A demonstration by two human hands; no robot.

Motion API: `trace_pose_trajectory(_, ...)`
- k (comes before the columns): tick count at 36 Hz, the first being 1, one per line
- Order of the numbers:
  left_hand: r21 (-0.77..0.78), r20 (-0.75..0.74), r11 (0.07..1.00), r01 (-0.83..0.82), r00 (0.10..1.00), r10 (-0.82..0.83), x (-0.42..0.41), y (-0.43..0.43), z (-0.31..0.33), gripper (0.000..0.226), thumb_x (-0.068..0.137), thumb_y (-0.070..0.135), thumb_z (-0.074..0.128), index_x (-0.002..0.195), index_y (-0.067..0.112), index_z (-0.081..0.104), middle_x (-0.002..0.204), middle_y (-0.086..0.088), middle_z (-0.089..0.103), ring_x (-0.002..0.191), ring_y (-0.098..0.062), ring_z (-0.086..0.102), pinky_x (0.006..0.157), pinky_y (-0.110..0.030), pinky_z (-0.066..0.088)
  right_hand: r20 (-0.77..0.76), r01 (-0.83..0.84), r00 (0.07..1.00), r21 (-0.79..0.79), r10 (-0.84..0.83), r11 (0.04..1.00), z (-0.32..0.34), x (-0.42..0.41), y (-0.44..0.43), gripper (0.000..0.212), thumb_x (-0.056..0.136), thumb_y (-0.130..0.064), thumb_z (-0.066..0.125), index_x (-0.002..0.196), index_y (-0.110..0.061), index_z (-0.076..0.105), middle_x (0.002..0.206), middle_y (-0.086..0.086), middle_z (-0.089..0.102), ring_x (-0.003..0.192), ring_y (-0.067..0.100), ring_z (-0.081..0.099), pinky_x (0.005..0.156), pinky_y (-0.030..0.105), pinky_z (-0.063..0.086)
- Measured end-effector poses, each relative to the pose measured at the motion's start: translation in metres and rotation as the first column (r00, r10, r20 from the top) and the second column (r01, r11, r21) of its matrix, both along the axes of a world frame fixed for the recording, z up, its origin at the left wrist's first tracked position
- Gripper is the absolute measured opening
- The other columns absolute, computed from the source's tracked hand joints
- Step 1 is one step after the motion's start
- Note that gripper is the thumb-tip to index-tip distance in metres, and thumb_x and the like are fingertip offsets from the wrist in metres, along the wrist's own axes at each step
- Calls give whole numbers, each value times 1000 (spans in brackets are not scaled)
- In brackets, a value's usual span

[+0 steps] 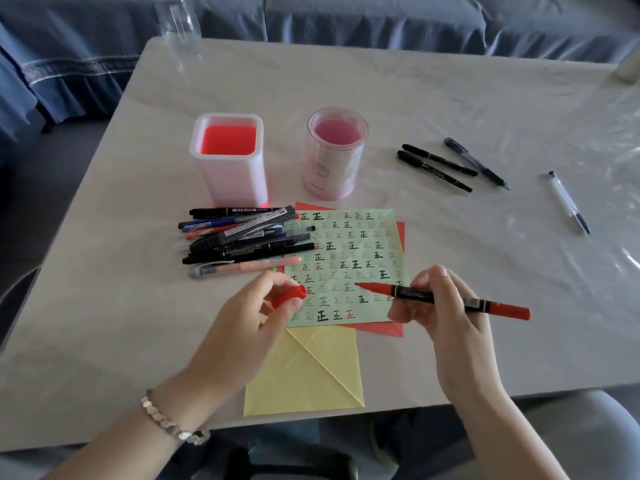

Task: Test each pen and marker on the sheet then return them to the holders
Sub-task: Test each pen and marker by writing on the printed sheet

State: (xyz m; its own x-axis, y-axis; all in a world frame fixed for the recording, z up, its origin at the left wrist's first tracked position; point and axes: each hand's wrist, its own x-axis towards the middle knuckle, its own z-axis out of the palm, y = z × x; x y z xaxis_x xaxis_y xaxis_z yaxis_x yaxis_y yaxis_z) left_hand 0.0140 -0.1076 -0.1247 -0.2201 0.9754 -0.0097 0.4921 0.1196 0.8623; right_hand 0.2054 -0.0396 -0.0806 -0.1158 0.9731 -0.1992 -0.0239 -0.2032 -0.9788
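My right hand (440, 306) grips a red marker (446, 299), uncapped, its tip pointing left just above the green sheet (346, 265) covered in written characters. My left hand (256, 317) pinches the marker's red cap (289, 295) at the sheet's left edge. A pile of several pens and markers (242, 237) lies left of the sheet. Behind it stand two holders: a square white one with a red inside (228, 161) and a round clear pink one (334, 154). Neither has pens in it.
Two black markers (436, 168) and a dark blue pen (476, 162) lie at the right back, with a white pen (568, 202) farther right. Yellow paper (308, 372) and red paper (381, 329) lie under the green sheet. A clear bottle (176, 26) stands at the table's far left corner.
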Motion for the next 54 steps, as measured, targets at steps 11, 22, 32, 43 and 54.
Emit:
trace_pose_trajectory(11, 72, 188, 996, 45, 980, -58, 24, 8, 18, 16, 78, 46, 57, 94, 46, 55, 88, 21, 63, 80, -6, 59, 68, -18, 47, 16, 18, 1000, 58, -19, 998, 21, -4, -2, 32, 91, -16, 46, 63, -3, 53, 47, 9, 62, 41, 10, 55, 48, 14, 47)
trace_pose_trajectory(22, 116, 248, 977, 177, 948, -201, 36, 20, 37, 4, 87, 30, 60, 88, 34, 59, 86, 17, 63, 75, -4, 57, 67, -14, 44, 74, -28, 997, 92, 21, 995, 18, -6, 1, 29, 89, -10, 50, 62, -3, 56, 45, 7, 62, 41, 8, 55, 48, 14, 46)
trace_pose_trajectory(32, 22, 390, 922, 387, 846, -364, 55, 47, 56, 14, 93, 6, 50, 82, 13, 47, 59, 26, 57, 57, 7, 50, 56, -6, 37, 3, 13, 1000, 153, -13, 988, 13, -1, 14, 27, 80, -17, 52, 57, -5, 51, 41, 7, 57, 39, 10, 52, 46, 16, 43)
trace_pose_trajectory(43, -180, 718, 843, 506, 654, -239, 75, 72, 71, 15, 91, 18, 53, 80, 14, 43, 54, 9, 45, 50, -6, 38, 57, -19, 39, 20, -45, 999, 349, 41, 936, 21, 22, 38, 26, 70, -33, 47, 47, -22, 49, 48, 13, 56, 34, 13, 45, 40, 19, 38)
trace_pose_trajectory(54, 135, -91, 898, 419, 908, -410, 90, 100, 69, 19, 95, 26, 50, 87, 15, 37, 58, 11, 43, 51, -3, 42, 50, -20, 32, -122, 232, 969, 131, -216, 964, 6, 23, 64, 47, 90, -2, 41, 46, -16, 50, 41, -2, 48, 37, 9, 43, 43, 17, 38)
